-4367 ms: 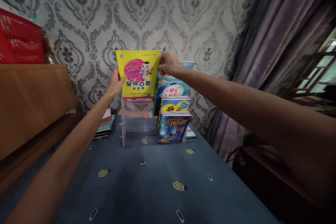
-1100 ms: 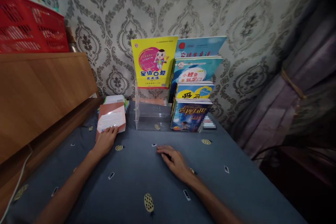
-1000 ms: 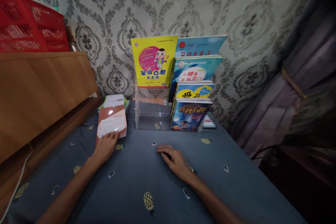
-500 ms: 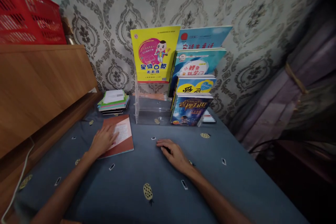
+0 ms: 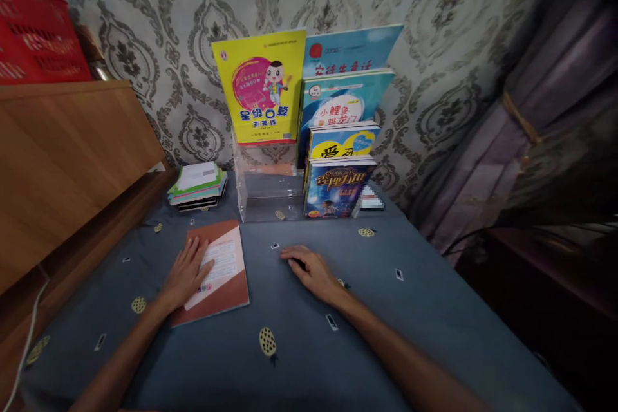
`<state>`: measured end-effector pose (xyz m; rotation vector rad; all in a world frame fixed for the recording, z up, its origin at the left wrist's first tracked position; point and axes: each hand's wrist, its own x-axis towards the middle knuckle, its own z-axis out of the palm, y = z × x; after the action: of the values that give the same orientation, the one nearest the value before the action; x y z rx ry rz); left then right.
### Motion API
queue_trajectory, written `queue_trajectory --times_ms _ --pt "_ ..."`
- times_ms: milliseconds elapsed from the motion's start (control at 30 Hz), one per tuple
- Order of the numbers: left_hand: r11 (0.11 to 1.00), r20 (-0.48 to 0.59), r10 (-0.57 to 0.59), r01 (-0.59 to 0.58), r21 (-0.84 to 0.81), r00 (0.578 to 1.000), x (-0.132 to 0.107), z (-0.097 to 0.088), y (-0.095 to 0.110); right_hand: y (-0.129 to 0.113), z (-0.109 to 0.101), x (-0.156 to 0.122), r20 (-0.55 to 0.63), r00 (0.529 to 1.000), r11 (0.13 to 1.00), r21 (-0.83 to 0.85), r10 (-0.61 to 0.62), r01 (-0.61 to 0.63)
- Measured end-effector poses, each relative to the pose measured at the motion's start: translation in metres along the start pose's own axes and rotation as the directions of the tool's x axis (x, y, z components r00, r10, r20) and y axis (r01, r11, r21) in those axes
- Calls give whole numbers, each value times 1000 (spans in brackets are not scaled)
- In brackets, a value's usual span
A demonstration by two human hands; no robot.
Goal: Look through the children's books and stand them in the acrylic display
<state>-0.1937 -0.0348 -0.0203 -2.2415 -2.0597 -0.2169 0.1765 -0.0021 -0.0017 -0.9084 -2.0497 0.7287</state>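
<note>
My left hand [image 5: 186, 273] lies flat, fingers stretched out, on a brown-and-white book [image 5: 219, 270] lying on the blue cloth. My right hand [image 5: 309, 268] rests palm down on the cloth [image 5: 367, 309] a little to its right, fingers loosely spread, holding nothing. Behind them a clear acrylic tiered rack [image 5: 263, 190] stands by the wall. A yellow book [image 5: 261, 90] stands upright in its top left slot. Its right side holds several stepped books [image 5: 340, 154].
A small stack of books [image 5: 197, 185] lies left of the rack. A wooden cabinet [image 5: 62, 154] with a red basket [image 5: 33, 38] on top fills the left side. Purple curtains [image 5: 531, 109] hang at the right, past the cloth's edge.
Both hands left the yellow book standing in the rack and came down. My left hand took the brown book off the stack, laid it flat and slid it toward me. My right hand stayed still.
</note>
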Motion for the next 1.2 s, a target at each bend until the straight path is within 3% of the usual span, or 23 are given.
queue_trajectory --times_ms 200,433,600,767,1033,1133,1200 --pt "990 -85 140 -140 11 987 -21 -1 41 2 2 -2 -58 998 997 -71 2 -6" --pt "970 -138 237 -242 -27 962 -7 3 108 0 -5 -4 -199 978 977 -188 63 -101" --pt "962 -158 249 -263 -74 956 10 9 156 -5 -13 -3 -227 973 970 -241 -31 -25" --pt "962 -175 216 -240 -131 961 17 8 197 -3 -17 -4 -154 980 951 -302 -122 71" --pt "922 -177 246 -287 -261 953 45 -23 228 -12 -35 1 34 999 902 -431 5 10" --pt "916 -238 277 -331 -227 931 57 -13 233 -13 -45 2 79 992 875 -482 99 -49" --pt "898 -305 339 -402 -177 890 61 1 230 -10 -51 0 69 988 874 -477 140 -91"
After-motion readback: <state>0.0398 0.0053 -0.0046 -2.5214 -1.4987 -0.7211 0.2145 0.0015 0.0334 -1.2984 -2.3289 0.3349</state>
